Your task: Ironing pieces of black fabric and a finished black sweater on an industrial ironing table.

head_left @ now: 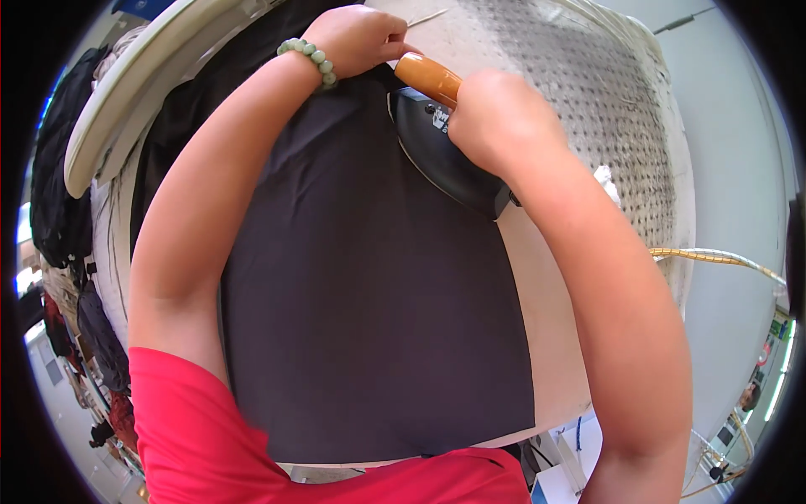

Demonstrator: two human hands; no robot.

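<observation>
A dark, nearly black cloth (369, 277) lies spread over the padded ironing board, with a few creases toward its far left part. My right hand (504, 118) is wrapped round the orange-brown handle of a black iron (449, 155). The iron rests along the cloth's far right edge, partly covered by my hand and wrist. At the far end, my left hand (357, 38) has its fingers pinched together at the cloth's edge, close to the front of the iron's handle. A green bead bracelet circles my left wrist.
The ironing board (588, 101) has a pale cover with a dotted, stained area at the far right. A cream-coloured curved board (126, 92) stands at the left. Dark garments (67, 160) hang beyond it. A cable and hose (722, 256) run off to the right.
</observation>
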